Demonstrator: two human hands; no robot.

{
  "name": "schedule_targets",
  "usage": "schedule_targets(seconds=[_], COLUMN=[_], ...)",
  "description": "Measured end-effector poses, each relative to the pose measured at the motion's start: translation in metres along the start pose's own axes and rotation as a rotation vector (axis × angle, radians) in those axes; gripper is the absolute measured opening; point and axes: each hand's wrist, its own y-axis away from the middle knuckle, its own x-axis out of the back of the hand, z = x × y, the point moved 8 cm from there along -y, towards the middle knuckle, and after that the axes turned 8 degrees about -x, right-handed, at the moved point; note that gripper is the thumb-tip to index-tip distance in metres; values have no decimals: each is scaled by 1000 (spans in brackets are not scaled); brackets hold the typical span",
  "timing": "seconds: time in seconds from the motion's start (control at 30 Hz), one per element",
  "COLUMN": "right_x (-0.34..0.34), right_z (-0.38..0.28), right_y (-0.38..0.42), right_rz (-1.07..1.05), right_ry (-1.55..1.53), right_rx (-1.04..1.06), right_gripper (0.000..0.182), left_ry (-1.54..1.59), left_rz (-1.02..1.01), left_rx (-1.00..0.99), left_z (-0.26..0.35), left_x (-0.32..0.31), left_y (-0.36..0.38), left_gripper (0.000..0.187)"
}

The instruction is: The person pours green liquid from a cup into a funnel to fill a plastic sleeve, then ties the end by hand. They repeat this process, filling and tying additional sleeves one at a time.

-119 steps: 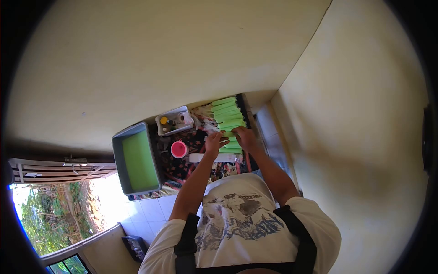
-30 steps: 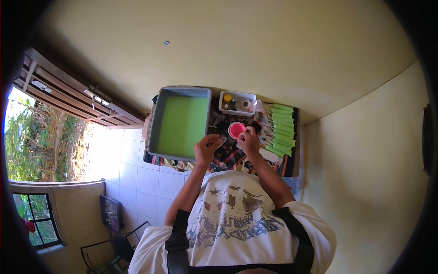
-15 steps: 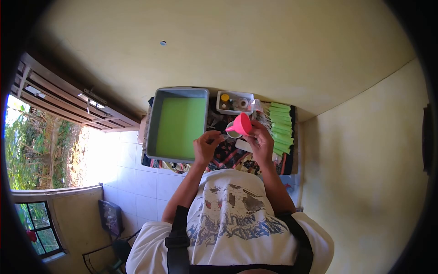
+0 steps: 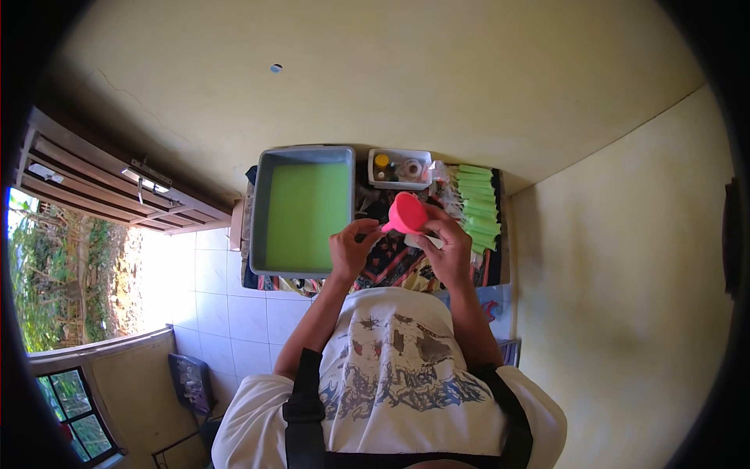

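Note:
A pink funnel (image 4: 408,213) is gripped at its right side by my right hand (image 4: 447,244), its wide mouth tilted up and its narrow spout pointing left. My left hand (image 4: 353,246) is closed in a pinch right by the spout's tip; what sits between its fingertips is too small to make out. Both hands are above a patterned cloth (image 4: 379,272) on the table. Left of my left hand stands a large grey tub (image 4: 257,211) holding light green contents (image 4: 308,211).
Behind the funnel is a white container (image 4: 400,186) with a yellow-lidded jar (image 4: 381,161) and a roll of tape (image 4: 412,168). Several green wrapped packets (image 4: 478,205) lie in a row at the right. A wall rises behind the table; an open doorway is at left.
The funnel has moved slightly left, bringing its spout to my left fingertips. It now covers the white cup that was visible behind it. The view has shifted a little.

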Motion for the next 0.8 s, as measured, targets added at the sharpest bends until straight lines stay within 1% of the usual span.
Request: schedule_targets(seconds=[0.07, 0.17, 0.23, 0.33, 0.37, 0.43, 0.53, 0.63, 0.73, 0.77, 0.8], right_x=[-5, -13, -19, -29, -33, -36, -44, -50, -52, -52, -50], right_z=[-7, -3, -16, -30, -33, -37, -40, -38, -35, -36, -41], right_y=[0, 2, 1, -1, -2, -5, -7, -12, -13, -14, -16], right_rz=[-20, 14, -29, -111, -143, -128, -165, -216, -261, -279, -280], right_ry=[63, 43, 80, 138, 159, 179, 202, 231, 279, 295, 202], right_rx=[24, 12, 27, 27, 25, -4, -20, -14, 13, 26, 66], right_gripper=[26, 29, 28, 27, 27, 25, 25, 25, 30, 33, 36], left_ry=[-4, 10, 26, -39, 4, 90, 30, -182, -237, -224, -213], left_rz=[-1, -25, -64, -44, -19, 33, 73, 148, 125, 132, 140], left_rx=[-37, -65, -64, -287, -212, -62, -205, -557, -574, -530, -487], left_z=[0, 1, 8, 10, 1, -2, 7, 34, 36, 34, 37], left_x=[4, 11, 14, 16, 15, 14, 14, 17, 8, 8, 9], left_y=[-1, 0, 0, 2, 5, 10, 9, 12, 18, 20, 20], left_gripper=[23, 22, 21, 37, 44, 58, 73, 70, 68, 67, 66])
